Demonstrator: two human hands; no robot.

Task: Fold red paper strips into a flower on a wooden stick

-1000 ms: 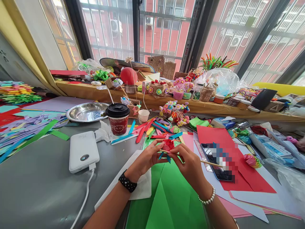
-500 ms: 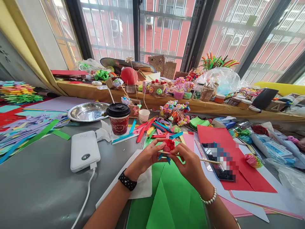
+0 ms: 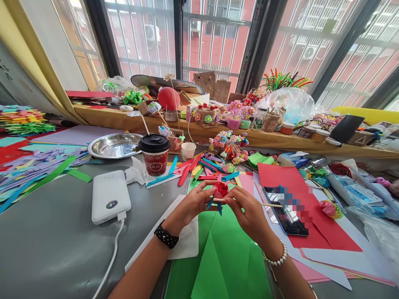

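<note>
My left hand (image 3: 193, 204) holds a red paper flower (image 3: 221, 189) between thumb and fingers, above the green paper (image 3: 230, 257). Blue paper pieces (image 3: 219, 207) hang below the flower. Against the flower's underside, my right hand (image 3: 247, 211) pinches a thin wooden stick (image 3: 271, 205) that lies nearly level and points right over the phone (image 3: 286, 211). The fingers of both hands nearly meet at the flower.
A white power bank (image 3: 111, 197) with its cable lies left, a lidded red cup (image 3: 154, 155) and metal plate (image 3: 114, 146) behind it. Paper strips (image 3: 205, 166) lie beyond my hands. Red paper (image 3: 330, 220) and a pink paper flower (image 3: 331, 209) lie right.
My right hand has shifted slightly, and the stick's right end has moved left and up a little. My left hand stays almost in place with the flower.
</note>
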